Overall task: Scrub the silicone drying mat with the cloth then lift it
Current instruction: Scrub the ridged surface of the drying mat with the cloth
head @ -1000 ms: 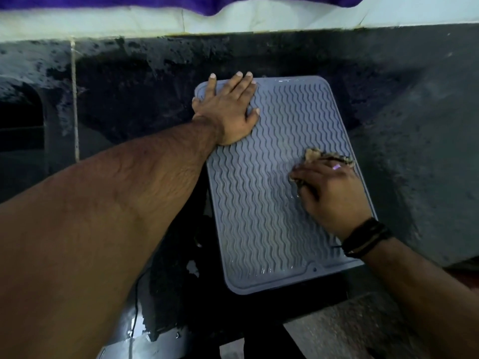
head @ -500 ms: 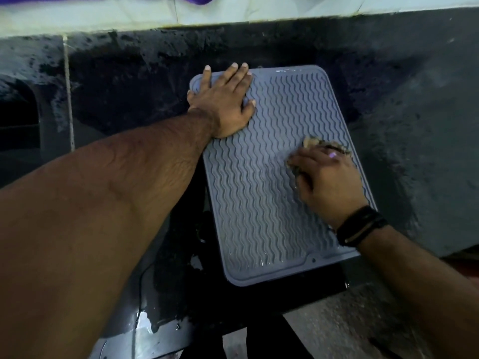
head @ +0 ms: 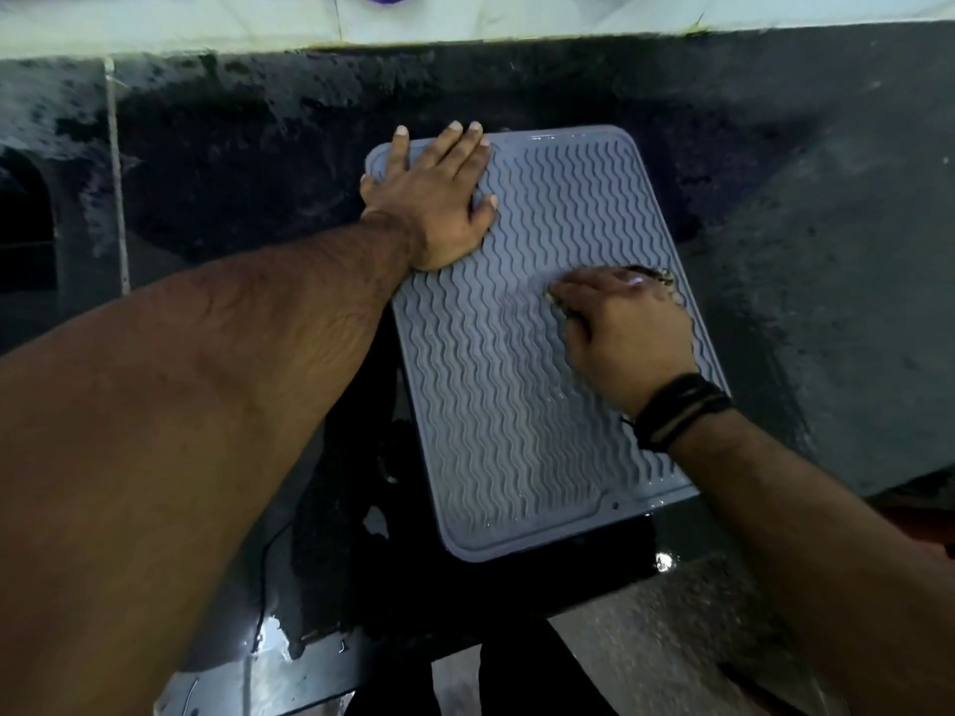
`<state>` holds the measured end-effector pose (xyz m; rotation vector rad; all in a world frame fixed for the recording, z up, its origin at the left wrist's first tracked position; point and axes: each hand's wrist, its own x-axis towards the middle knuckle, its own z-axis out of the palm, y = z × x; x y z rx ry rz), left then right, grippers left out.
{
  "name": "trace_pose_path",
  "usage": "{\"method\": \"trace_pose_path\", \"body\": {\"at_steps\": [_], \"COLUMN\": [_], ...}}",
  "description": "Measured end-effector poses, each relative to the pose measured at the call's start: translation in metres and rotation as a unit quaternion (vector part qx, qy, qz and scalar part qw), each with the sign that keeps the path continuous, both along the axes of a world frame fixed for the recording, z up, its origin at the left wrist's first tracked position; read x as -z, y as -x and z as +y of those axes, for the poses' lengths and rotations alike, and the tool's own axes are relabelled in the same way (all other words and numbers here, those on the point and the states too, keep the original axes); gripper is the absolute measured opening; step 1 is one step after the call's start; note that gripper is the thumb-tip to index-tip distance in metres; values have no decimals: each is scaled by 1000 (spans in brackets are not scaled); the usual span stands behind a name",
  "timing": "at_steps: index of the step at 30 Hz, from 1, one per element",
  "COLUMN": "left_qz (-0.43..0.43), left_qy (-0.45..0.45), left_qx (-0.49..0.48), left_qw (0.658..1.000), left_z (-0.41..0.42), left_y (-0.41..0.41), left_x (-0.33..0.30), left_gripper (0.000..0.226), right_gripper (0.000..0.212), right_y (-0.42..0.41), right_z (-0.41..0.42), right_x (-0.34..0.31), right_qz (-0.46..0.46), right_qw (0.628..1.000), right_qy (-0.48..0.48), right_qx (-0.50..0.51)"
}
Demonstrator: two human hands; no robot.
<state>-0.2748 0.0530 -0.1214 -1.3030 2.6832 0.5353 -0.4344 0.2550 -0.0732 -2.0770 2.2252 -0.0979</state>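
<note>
A grey silicone drying mat (head: 496, 405) with wavy ridges lies flat on the dark wet counter. My left hand (head: 434, 198) presses flat on its far left corner, fingers spread. Over the mat's right side my right hand (head: 625, 328) is closed on a brownish cloth (head: 659, 278), which shows only at the fingertips. A black band circles my right wrist. The mat's near part glistens with water.
The dark counter (head: 827, 302) is wet, with puddles near its front edge (head: 268, 633). A pale tiled wall (head: 206, 23) runs along the back. A dark opening (head: 26, 240) sits at the far left. Floor (head: 646, 664) shows below the counter edge.
My right hand with the cloth has slid a little to the left and away from me across the mat. The left hand stays pressed on the corner.
</note>
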Motion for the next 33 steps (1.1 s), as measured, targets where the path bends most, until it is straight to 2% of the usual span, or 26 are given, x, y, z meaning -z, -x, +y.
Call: {"method": "trace_pose_path", "body": {"at_steps": [4,11,17,20,24,29,33], "left_qz": [0,0,-8,-6,-3,-7,-2], "left_qy": [1,10,18,16,9,4,-5], "left_qx": [7,14,15,8,2,-1,-8], "left_qw": [1000,1000,1000,1000,1000,1000,1000], "left_z": [-1,-2,0,3,-1,-5,-8], "left_y": [-2,-1,-1,0,-2,-3,-3], "left_x": [1,0,-1,-2,1,6,9], "left_gripper": [81,78,78,76,83,101,101], "right_gripper": [41,31,39,48,49,34,32], "right_y": [3,-1,2,4,2,-2,-5], "right_z": [35,125,88,53,57,128,172], "right_x": [0,-10,-23,-17,-3,-10,-13], "right_qz": [-6,-36,-59,-41,-9,-30,-49], "right_qw": [999,998,998,999,999,999,998], "right_qy": [-37,-44,34,12,-49,-23,-36], "right_qx": [9,-1,16,15,10,6,-3]}}
